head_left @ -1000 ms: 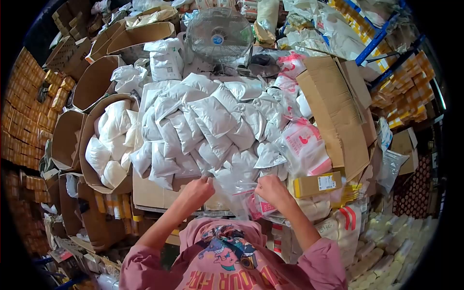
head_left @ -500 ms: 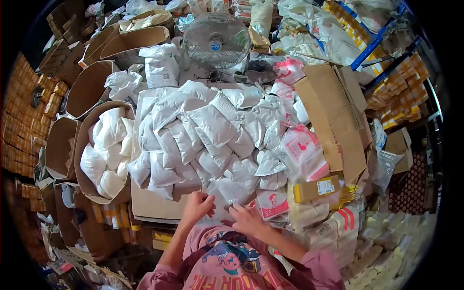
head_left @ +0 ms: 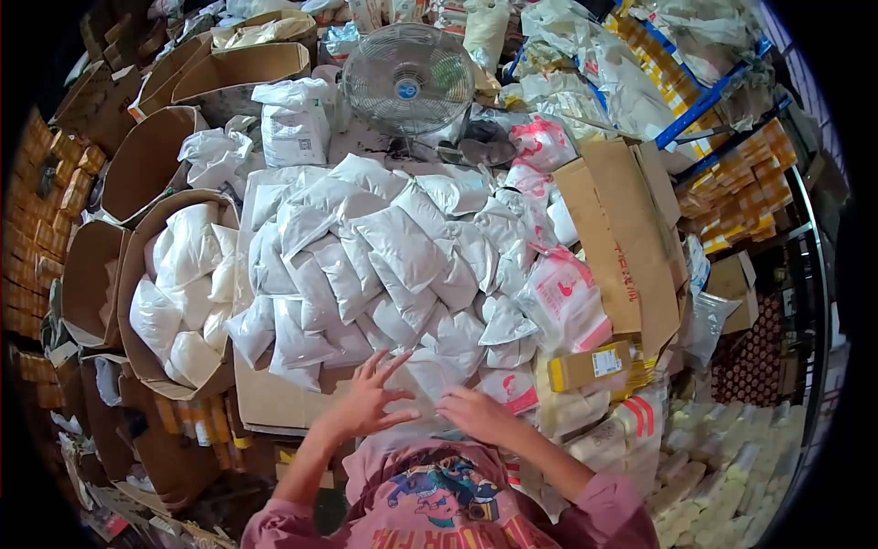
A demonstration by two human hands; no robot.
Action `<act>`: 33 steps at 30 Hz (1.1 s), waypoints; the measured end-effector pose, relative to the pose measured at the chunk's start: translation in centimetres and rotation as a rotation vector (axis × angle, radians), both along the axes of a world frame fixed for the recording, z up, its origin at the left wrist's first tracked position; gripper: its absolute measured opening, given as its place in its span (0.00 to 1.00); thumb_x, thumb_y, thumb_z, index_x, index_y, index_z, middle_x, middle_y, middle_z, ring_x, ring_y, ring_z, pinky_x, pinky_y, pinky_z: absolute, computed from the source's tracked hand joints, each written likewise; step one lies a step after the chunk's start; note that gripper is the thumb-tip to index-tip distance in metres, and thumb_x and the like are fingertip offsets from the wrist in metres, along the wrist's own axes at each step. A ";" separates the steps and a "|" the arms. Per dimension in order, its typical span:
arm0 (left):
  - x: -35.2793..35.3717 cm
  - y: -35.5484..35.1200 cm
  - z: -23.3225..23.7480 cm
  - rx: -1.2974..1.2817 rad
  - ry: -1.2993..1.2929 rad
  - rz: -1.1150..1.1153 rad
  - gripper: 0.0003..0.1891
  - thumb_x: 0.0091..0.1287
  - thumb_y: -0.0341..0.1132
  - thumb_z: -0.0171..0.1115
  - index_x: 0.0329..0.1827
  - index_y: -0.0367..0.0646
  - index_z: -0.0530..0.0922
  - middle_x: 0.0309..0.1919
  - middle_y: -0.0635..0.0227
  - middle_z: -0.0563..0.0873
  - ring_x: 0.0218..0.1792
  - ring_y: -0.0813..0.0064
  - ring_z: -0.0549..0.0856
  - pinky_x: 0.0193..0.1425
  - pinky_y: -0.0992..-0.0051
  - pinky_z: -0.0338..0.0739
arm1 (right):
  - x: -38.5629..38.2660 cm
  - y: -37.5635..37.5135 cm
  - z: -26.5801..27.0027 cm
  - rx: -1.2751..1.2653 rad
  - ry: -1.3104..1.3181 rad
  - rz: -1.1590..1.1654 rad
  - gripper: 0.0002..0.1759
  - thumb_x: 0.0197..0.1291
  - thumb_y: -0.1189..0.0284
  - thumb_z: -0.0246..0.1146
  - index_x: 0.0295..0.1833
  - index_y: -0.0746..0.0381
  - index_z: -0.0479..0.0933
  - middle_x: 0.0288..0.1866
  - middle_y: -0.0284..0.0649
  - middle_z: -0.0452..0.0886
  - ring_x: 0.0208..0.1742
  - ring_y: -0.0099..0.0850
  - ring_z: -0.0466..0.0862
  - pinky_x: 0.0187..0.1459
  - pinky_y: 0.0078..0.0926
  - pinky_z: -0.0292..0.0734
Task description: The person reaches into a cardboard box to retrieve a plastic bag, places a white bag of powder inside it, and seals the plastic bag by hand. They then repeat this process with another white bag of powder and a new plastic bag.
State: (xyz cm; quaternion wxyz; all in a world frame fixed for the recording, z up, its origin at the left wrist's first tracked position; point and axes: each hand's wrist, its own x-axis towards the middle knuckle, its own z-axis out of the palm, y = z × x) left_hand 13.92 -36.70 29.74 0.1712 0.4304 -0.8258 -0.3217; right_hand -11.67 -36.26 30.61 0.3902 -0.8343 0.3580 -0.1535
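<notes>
Since half a second ago, the left hand (head_left: 368,406) has opened from a loose curl, its thumb and fingers now spread apart; the right hand (head_left: 477,416) is near it, fingers bent close together, though whether they pinch anything cannot be told. One clear plastic bag (head_left: 432,376) lies between these two hands, thin and see-through, at the near edge of the white pouches (head_left: 395,245). Those overlap too much for a sure count; they look plump and smooth, heaped at many angles. One fan (head_left: 407,82) stands beyond, one labelled box (head_left: 573,371) to the right
</notes>
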 end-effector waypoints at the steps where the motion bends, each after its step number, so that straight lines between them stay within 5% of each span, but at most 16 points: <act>1: 0.7 -0.6 0.4 0.015 -0.041 -0.040 0.19 0.56 0.48 0.70 0.49 0.52 0.85 0.73 0.65 0.62 0.69 0.46 0.62 0.69 0.51 0.61 | -0.3 -0.9 0.5 0.060 -0.039 -0.079 0.06 0.60 0.74 0.59 0.37 0.66 0.79 0.38 0.42 0.76 0.38 0.41 0.81 0.43 0.31 0.78; 5: 3.0 -3.1 0.9 -0.117 -0.200 -0.068 0.09 0.58 0.39 0.65 0.33 0.43 0.85 0.73 0.70 0.64 0.68 0.52 0.65 0.64 0.52 0.66 | -2.1 -5.4 3.1 0.266 0.008 -0.009 0.09 0.61 0.72 0.61 0.42 0.67 0.78 0.39 0.44 0.77 0.39 0.40 0.81 0.43 0.31 0.75; 6: 3.2 -3.8 2.0 -0.169 -0.156 -0.072 0.05 0.56 0.33 0.64 0.29 0.41 0.82 0.70 0.71 0.70 0.62 0.57 0.73 0.58 0.60 0.72 | -2.2 -6.4 3.7 0.253 0.022 0.019 0.09 0.62 0.72 0.60 0.42 0.68 0.78 0.38 0.43 0.78 0.38 0.38 0.81 0.43 0.30 0.75; 9: 4.4 -6.0 6.6 0.007 0.039 -0.229 0.03 0.54 0.28 0.66 0.30 0.41 0.81 0.62 0.72 0.78 0.53 0.63 0.80 0.51 0.71 0.76 | -2.3 -9.2 5.6 0.399 0.068 0.102 0.09 0.63 0.72 0.60 0.42 0.67 0.78 0.38 0.41 0.79 0.38 0.35 0.80 0.43 0.29 0.74; 14: 5.0 -9.7 9.4 0.227 0.437 -0.461 0.04 0.55 0.26 0.68 0.33 0.39 0.84 0.50 0.67 0.84 0.43 0.63 0.83 0.47 0.68 0.78 | -1.6 -13.5 8.5 0.591 0.011 0.238 0.08 0.62 0.70 0.63 0.39 0.65 0.79 0.32 0.38 0.78 0.34 0.27 0.78 0.38 0.25 0.72; 21: 3.3 -13.6 11.3 0.429 0.483 -0.752 0.05 0.60 0.25 0.65 0.39 0.35 0.82 0.43 0.62 0.85 0.42 0.61 0.83 0.47 0.67 0.78 | -0.9 -17.2 9.3 0.696 0.071 0.388 0.12 0.53 0.68 0.71 0.34 0.65 0.79 0.23 0.33 0.74 0.25 0.22 0.72 0.29 0.24 0.67; 25: 1.9 -16.1 6.9 0.723 0.240 -0.743 0.07 0.66 0.28 0.62 0.44 0.37 0.78 0.36 0.58 0.84 0.36 0.63 0.83 0.38 0.68 0.76 | -2.0 -19.1 4.9 0.864 0.140 0.329 0.11 0.52 0.69 0.72 0.33 0.65 0.79 0.24 0.30 0.75 0.26 0.19 0.73 0.29 0.20 0.68; 26: 1.9 -16.5 4.7 0.817 0.360 -0.719 0.07 0.67 0.31 0.62 0.44 0.40 0.76 0.33 0.63 0.83 0.32 0.72 0.82 0.34 0.71 0.73 | -2.6 -19.6 2.9 0.962 0.149 0.279 0.11 0.52 0.70 0.72 0.33 0.65 0.79 0.24 0.29 0.76 0.26 0.18 0.73 0.29 0.19 0.68; 29: 1.7 -18.0 -2.8 0.910 0.362 -0.381 0.11 0.67 0.34 0.64 0.47 0.40 0.74 0.30 0.67 0.83 0.29 0.79 0.80 0.31 0.76 0.72 | -4.5 -21.1 -3.7 1.039 0.004 0.219 0.08 0.54 0.71 0.71 0.35 0.64 0.81 0.29 0.28 0.82 0.30 0.15 0.77 0.32 0.17 0.71; 33: -2.2 -16.3 -12.1 0.930 0.509 0.470 0.20 0.68 0.42 0.64 0.50 0.36 0.70 0.23 0.67 0.79 0.22 0.81 0.77 0.25 0.77 0.72 | -6.8 -22.2 -13.6 1.083 -0.259 -0.203 0.24 0.52 0.76 0.71 0.55 0.63 0.73 0.32 0.29 0.79 0.31 0.16 0.77 0.33 0.16 0.72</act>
